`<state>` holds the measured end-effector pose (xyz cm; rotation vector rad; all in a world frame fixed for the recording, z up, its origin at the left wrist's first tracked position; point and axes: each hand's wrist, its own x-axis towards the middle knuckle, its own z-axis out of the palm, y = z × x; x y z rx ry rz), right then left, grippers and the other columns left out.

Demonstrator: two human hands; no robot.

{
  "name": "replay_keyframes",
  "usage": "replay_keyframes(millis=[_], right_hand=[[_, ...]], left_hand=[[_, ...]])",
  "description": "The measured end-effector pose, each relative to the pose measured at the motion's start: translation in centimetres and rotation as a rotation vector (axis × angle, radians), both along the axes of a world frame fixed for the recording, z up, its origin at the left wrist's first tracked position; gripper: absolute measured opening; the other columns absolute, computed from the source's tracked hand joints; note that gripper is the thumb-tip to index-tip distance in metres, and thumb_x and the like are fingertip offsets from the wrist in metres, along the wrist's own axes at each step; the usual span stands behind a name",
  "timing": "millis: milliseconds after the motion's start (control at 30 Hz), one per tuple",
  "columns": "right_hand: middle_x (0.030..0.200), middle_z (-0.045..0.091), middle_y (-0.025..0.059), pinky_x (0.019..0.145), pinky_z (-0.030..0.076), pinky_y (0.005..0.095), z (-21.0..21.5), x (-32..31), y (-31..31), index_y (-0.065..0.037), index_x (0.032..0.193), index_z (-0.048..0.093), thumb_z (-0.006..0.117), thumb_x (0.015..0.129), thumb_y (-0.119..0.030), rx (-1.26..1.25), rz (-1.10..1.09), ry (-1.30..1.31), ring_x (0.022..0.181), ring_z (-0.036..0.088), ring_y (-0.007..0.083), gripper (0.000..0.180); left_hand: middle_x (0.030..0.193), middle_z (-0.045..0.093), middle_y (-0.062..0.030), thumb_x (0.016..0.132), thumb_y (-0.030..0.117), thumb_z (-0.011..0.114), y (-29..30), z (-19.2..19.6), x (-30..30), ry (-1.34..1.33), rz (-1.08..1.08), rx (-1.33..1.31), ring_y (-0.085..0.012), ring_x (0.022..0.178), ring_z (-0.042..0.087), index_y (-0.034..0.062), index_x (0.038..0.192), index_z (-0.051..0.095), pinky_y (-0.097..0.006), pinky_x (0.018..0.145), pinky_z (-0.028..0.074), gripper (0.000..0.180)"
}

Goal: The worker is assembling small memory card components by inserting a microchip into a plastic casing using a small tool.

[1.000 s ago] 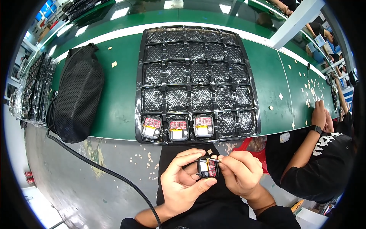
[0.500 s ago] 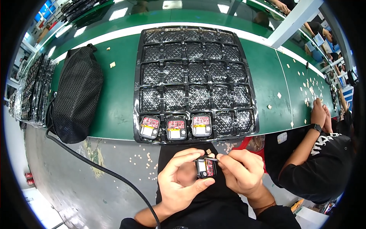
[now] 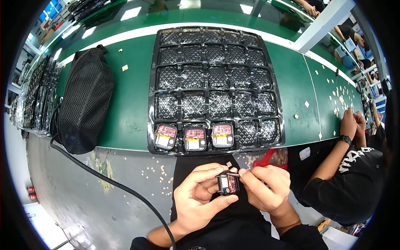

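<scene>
Head view: clamping an open-cased electronic device in the left hand, thumb along its lower edge, fingers at its upper side, holding it over the lap just short of the black blister tray. Pinching a slim metallic tool between thumb and forefinger of the right hand, laying it along the device's upper edge; not making out its exact kind. Probably working best by bracing the case firmly, pressing lightly and tilting the tip away from the red circuit board and whitish block, otherwise risking scratches.

For materials, seeing rigid black plastic with rounded corners on the device, glossy thin-formed sheet with diamond-quilted pockets on the tray, yellow strips across three similar devices in its front row, and soft, slumping weave in the mesh bag.
</scene>
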<state>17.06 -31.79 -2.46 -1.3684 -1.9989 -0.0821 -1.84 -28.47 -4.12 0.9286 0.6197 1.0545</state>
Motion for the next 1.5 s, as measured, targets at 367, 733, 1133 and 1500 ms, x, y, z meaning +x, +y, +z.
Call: replay_keyframes(millis=[367, 733, 1133, 1500], right_hand=[[0.098, 0.067, 0.0148, 0.06, 0.051, 0.0258, 0.9, -0.3, -1.9, 0.003, 0.111, 0.068, 0.083, 0.085, -0.013, -0.471, 0.073, 0.83, 0.073, 0.063, 0.0133, 0.034], [0.092, 0.07, 0.0099, 0.057, 0.058, 0.0291, 3.9, -0.6, -0.2, -0.002, 0.097, 0.075, 0.085, 0.069, -0.001, -0.159, -0.11, 0.252, 0.07, 0.071, 0.0208, 0.03], [0.117, 0.069, 0.0061, 0.056, 0.056, 0.0308, 3.2, 1.5, 3.8, -0.007, 0.11, 0.073, 0.081, 0.079, -0.02, -0.298, -0.171, -0.125, 0.069, 0.071, 0.0213, 0.034], [0.099, 0.065, 0.0143, 0.069, 0.051, 0.0304, 2.0, 6.5, 5.5, 0.003, 0.109, 0.07, 0.073, 0.089, -0.008, -0.037, -0.609, 0.231, 0.08, 0.063, 0.0205, 0.023]], left_hand=[[0.117, 0.061, -0.0169, 0.07, -0.004, 0.09, 0.6, 0.1, 0.6, 0.189, 0.154, 0.557, -0.0368, 0.11, 0.07, 0.0009, 0.112, 0.065, -0.041, 0.091, 0.062, 0.049], [0.117, 0.058, -0.0145, 0.08, 0.01, 0.088, 0.8, -0.9, 1.5, 0.513, 0.343, 1.002, -0.0355, 0.102, 0.068, 0.0111, 0.119, 0.054, -0.039, 0.076, 0.062, 0.052], [0.107, 0.067, -0.0124, 0.07, -0.007, 0.076, -3.3, -7.3, 4.3, 0.336, -0.024, 0.81, -0.0286, 0.087, 0.071, 0.0058, 0.099, 0.073, -0.037, 0.074, 0.06, 0.032], [0.11, 0.068, -0.0093, 0.092, 0.006, 0.066, -2.9, -11.9, 5.5, 0.501, -0.489, 0.5, -0.031, 0.1, 0.068, 0.0062, 0.112, 0.069, -0.04, 0.087, 0.056, 0.02]])
